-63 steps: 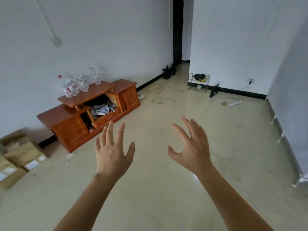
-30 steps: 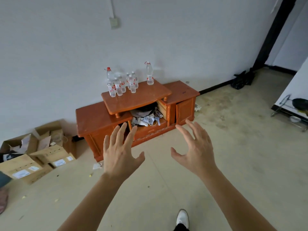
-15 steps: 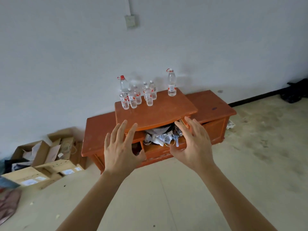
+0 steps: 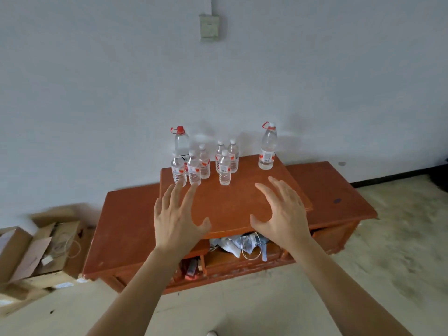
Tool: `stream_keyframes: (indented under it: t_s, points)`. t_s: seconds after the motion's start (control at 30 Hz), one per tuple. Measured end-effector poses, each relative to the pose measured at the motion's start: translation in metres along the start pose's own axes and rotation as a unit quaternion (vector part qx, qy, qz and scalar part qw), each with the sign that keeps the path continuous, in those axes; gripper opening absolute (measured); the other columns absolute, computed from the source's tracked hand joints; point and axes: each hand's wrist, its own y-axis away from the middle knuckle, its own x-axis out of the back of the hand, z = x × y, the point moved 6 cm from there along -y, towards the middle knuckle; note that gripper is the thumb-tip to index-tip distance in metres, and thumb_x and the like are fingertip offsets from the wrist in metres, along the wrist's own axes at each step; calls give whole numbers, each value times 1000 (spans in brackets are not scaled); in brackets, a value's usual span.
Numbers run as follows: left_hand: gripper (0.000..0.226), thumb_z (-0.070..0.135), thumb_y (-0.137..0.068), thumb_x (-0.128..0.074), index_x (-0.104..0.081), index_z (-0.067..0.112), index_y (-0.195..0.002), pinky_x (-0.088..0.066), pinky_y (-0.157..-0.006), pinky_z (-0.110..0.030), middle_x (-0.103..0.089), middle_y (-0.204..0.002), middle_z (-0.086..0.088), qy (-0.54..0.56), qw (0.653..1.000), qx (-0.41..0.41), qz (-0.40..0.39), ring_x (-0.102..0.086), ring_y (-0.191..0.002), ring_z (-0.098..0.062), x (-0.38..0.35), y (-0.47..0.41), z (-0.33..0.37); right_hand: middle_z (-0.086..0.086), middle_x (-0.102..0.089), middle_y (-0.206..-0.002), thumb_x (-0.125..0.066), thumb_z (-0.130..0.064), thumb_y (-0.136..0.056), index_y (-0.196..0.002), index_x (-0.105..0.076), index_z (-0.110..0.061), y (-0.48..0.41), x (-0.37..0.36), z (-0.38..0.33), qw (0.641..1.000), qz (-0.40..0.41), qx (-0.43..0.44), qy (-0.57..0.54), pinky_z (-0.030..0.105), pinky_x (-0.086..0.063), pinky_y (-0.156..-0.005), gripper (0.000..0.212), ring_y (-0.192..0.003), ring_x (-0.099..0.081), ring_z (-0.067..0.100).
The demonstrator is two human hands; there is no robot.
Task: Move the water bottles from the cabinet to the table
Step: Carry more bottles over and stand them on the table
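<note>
Several clear water bottles stand upright at the back of the raised top of an orange-brown wooden cabinet (image 4: 242,204). A cluster of small bottles (image 4: 224,169) sits left of centre, with a tall red-capped bottle (image 4: 181,141) behind them. Another tall bottle (image 4: 267,149) stands apart at the right. My left hand (image 4: 177,214) is held out with fingers spread, its fingertips just in front of the leftmost small bottles. My right hand (image 4: 283,212) hovers over the cabinet top, also spread and holding nothing. No table is in view.
The cabinet's open middle shelf holds crumpled papers and cords (image 4: 242,243). Open cardboard boxes (image 4: 41,246) lie on the floor at the left. A white wall with a switch box (image 4: 209,26) stands behind. Bare floor spreads to the right.
The view has closed in on the cabinet, which now fills the centre. Both spread hands have come forward over its top, the left one reaching the front bottles.
</note>
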Motion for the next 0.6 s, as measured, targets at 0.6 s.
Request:
stream_keyframes:
  t_s: [0.6]
  points:
    - [97,72,-70,-67,-23,45,-152,-46,-106,-52,-26,-162,13,87,959,221,-153,-31,-147,-19,-233,-220,-51,1,-41,-157,-66,-67,-75,-146,-44,-37,-228,-212,141,980,-144,-69,-119,56,-47,-106,80,-143,-42,25]
